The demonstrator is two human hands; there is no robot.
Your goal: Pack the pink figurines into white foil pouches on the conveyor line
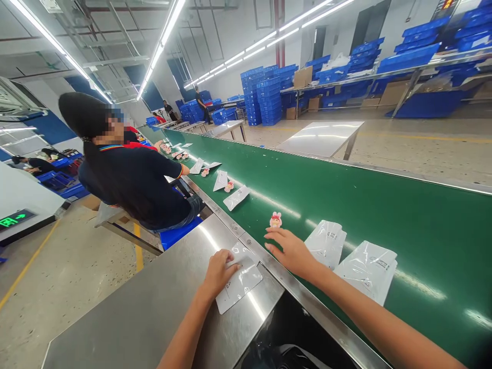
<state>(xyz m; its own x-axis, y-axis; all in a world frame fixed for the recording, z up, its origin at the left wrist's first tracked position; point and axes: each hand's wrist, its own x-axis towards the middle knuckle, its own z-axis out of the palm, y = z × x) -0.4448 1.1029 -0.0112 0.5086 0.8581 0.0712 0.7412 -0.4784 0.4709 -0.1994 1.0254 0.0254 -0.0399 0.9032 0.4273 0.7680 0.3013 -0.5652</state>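
My left hand (220, 270) rests at the left edge of a white plastic pouch (244, 279) lying on the metal table, its fingers curled and closed on the film. Over the green conveyor belt, my right hand (289, 250) is open, fingers stretched out and nothing held. Just beyond its fingertips sits a small pink rabbit-eared figure (275, 220); whether they touch it I cannot tell. To the right of that hand lie stacked white pouches (326, 241), with more pouches (369, 269) beside them, partly behind my right forearm.
Farther up the belt (369, 210) are a pouch (237, 198) and another rabbit figure (229, 186). A co-worker (134, 179) sits at the left, one arm over the belt. The steel table (154, 312) meets the belt's metal rail (292, 287). Blue crates (267, 97) stand behind.
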